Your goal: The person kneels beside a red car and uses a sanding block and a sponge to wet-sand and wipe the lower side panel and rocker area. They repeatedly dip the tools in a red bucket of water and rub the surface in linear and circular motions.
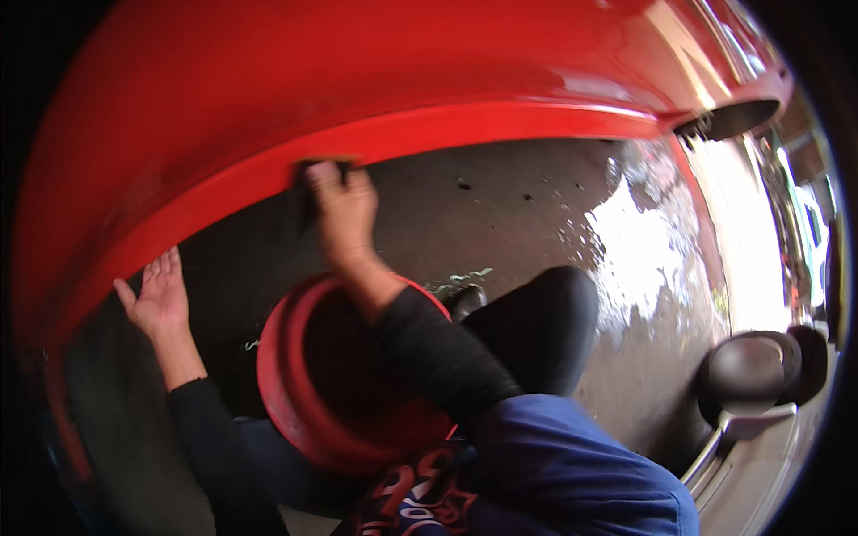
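Note:
The red lower body panel of a car (375,67) spans the top of the view, curving down along the left. My right hand (347,219) is closed around a dark block-like pad (307,192), held at the panel's lower edge; motion blur hides what kind of pad it is. Farther left, my left hand (163,299) is palm up with its fingers stretched, their tips at the underside of the same edge. Nothing lies in that palm. Beneath my right forearm stands a round red bucket (273,357); its inside is too dark to make out.
Wet, dark floor (536,192) reflects bright light toward the right. My bent knee (572,313) rises beside the bucket. At the lower right is a round, dark-rimmed object (746,371) next to a pale bar. A dark opening (742,118) shows under the car's far right end.

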